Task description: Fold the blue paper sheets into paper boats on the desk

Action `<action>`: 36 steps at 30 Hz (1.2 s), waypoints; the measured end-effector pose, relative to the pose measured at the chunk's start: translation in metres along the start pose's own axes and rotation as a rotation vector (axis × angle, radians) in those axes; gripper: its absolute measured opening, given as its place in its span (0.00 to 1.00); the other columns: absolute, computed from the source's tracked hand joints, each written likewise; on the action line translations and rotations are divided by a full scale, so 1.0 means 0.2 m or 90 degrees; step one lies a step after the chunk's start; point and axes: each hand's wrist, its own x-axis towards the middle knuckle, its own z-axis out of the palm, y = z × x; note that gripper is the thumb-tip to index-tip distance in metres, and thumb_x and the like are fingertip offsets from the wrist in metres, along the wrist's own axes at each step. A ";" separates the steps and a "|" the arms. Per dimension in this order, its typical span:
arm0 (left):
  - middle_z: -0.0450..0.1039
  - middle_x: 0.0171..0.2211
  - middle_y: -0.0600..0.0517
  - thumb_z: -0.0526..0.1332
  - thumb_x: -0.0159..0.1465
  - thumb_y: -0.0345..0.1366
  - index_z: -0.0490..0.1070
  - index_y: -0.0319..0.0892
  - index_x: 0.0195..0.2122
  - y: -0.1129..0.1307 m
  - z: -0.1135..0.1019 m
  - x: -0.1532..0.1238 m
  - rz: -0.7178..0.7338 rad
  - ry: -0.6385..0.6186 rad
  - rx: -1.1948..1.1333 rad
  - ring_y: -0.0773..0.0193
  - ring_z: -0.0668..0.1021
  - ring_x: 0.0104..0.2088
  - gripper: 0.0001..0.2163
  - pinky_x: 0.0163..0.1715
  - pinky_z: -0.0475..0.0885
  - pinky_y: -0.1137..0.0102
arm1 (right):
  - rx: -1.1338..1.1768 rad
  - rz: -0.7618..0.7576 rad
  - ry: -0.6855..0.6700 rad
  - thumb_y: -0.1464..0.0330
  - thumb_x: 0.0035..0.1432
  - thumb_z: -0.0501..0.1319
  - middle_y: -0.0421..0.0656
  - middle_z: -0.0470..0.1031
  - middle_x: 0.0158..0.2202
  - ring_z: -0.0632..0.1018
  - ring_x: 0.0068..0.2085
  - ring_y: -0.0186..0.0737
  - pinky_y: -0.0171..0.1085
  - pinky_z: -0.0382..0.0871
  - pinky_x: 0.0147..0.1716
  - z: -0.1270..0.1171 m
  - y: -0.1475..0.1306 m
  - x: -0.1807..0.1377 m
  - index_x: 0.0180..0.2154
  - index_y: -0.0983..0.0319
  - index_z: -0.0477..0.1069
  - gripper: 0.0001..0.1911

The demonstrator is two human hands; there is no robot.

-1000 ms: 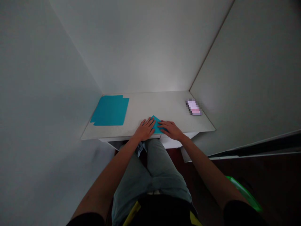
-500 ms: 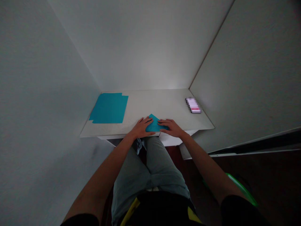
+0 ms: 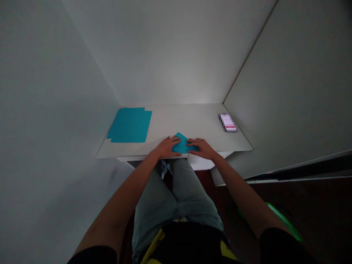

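Note:
A small folded teal paper with a pointed far tip lies near the front edge of a white desk. My left hand rests flat on its left side, fingers stretched out toward the middle. From the right, my right hand presses the other side, fingers also flat and pointing left. Both hands cover the paper's outer corners.
A stack of flat teal sheets lies at the desk's back left. A small blurred white and pink object sits at the back right. White walls close in on three sides. A green object is on the dark floor at right.
My left hand has drawn back to the left, uncovering more of the folded paper's centre. The right hand stays almost in place. The view shifted slightly.

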 end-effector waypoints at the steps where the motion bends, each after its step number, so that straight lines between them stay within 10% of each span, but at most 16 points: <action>1: 0.61 0.75 0.42 0.71 0.63 0.56 0.68 0.49 0.71 -0.01 0.00 0.01 -0.005 -0.001 -0.004 0.46 0.60 0.77 0.38 0.77 0.49 0.47 | 0.002 0.004 0.003 0.55 0.67 0.69 0.43 0.77 0.66 0.74 0.69 0.55 0.62 0.62 0.69 0.00 0.00 0.00 0.57 0.48 0.80 0.18; 13: 0.62 0.74 0.43 0.69 0.65 0.51 0.74 0.47 0.66 -0.02 -0.01 0.04 -0.034 -0.002 -0.057 0.45 0.62 0.76 0.30 0.76 0.52 0.46 | 0.123 0.012 0.039 0.50 0.55 0.77 0.46 0.83 0.59 0.79 0.65 0.59 0.65 0.62 0.69 -0.03 -0.01 0.01 0.45 0.52 0.83 0.20; 36: 0.61 0.75 0.49 0.58 0.74 0.46 0.69 0.49 0.70 0.04 -0.13 0.06 -0.063 -0.113 0.019 0.50 0.64 0.75 0.25 0.76 0.53 0.52 | 0.268 0.203 0.120 0.48 0.64 0.62 0.42 0.83 0.36 0.80 0.39 0.46 0.46 0.75 0.45 -0.02 0.04 0.05 0.36 0.57 0.80 0.20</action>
